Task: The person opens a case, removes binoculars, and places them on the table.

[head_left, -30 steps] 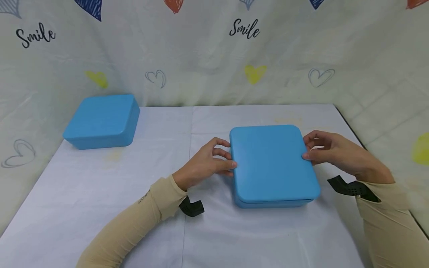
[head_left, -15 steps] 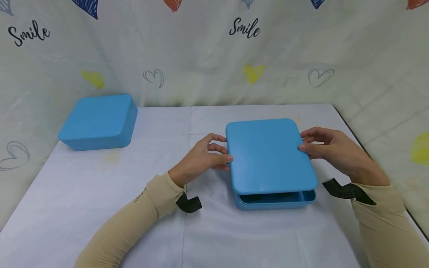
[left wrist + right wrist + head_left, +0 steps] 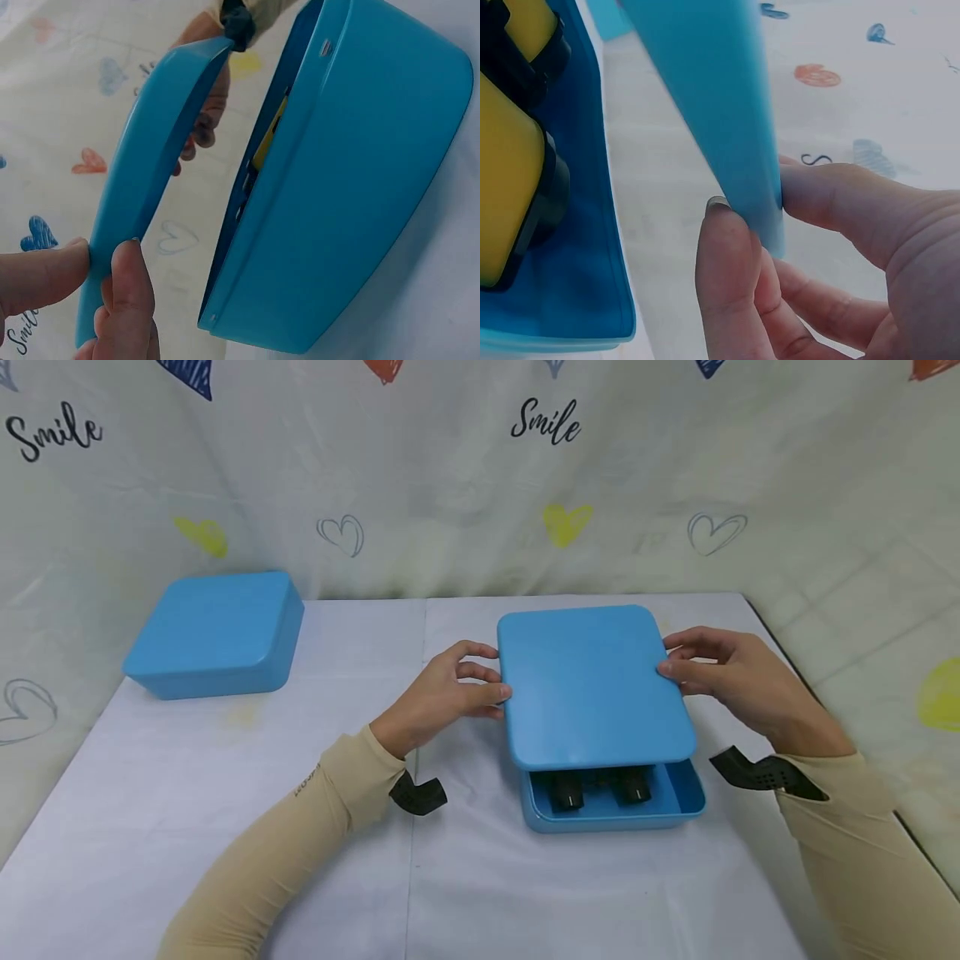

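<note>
A blue square lid point(image 3: 596, 689) is held above a blue box base point(image 3: 615, 820), clear of it in both wrist views. My left hand point(image 3: 457, 693) pinches the lid's left edge between thumb and fingers. On the opposite edge, my right hand point(image 3: 738, 681) pinches it the same way. Past the lid's near edge, dark round parts point(image 3: 566, 792) show inside the base. From the right wrist, a yellow and black object point(image 3: 510, 180) is seen lying in it; the lid hides most of the contents in the head view.
A second blue box point(image 3: 213, 635), closed, stands at the back left of the white-covered table point(image 3: 337, 877). Behind the table hangs a pale curtain point(image 3: 442, 468) printed with hearts and "Smile". Black wrist mounts point(image 3: 418, 795) stick out below both hands.
Both hands have lifted the lid off the base and shifted it away and slightly left. The base's near part and dark parts inside have come into sight.
</note>
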### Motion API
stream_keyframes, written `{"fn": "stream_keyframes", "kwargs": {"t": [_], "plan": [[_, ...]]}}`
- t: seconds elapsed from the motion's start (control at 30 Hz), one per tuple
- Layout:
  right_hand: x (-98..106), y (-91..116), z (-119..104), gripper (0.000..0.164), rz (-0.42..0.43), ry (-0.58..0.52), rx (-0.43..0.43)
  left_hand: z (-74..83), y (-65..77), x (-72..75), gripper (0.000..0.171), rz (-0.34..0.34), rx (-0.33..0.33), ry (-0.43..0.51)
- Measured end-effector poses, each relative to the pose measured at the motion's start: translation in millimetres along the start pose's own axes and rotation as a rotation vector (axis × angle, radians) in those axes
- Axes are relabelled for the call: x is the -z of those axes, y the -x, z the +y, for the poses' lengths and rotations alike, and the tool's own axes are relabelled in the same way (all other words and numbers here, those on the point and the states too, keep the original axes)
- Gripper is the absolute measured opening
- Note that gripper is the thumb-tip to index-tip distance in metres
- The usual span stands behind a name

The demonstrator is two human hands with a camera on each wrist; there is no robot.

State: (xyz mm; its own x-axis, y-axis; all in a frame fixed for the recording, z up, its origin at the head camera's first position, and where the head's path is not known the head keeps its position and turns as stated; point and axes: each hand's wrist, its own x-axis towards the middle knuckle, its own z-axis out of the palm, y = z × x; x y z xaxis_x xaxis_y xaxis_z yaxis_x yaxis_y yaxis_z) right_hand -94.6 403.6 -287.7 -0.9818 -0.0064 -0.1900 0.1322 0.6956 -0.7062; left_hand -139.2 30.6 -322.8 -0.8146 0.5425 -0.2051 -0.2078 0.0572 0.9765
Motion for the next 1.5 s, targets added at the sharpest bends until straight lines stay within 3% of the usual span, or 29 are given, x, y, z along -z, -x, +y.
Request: {"fn": "stream_keyframes", "kwargs": {"t": [0.37,1.5], "plan": [[-1,-15,-4,0.058,-0.01,0.005,0.007,5.7,-8.2,5.3,0.059,0.017,-0.009,-0.014],[6,-46,-14,0.066,0.008,-0.122,0.007,17.9,-35.2,19.0,0.058,0.057,-0.036,-0.023]]}}
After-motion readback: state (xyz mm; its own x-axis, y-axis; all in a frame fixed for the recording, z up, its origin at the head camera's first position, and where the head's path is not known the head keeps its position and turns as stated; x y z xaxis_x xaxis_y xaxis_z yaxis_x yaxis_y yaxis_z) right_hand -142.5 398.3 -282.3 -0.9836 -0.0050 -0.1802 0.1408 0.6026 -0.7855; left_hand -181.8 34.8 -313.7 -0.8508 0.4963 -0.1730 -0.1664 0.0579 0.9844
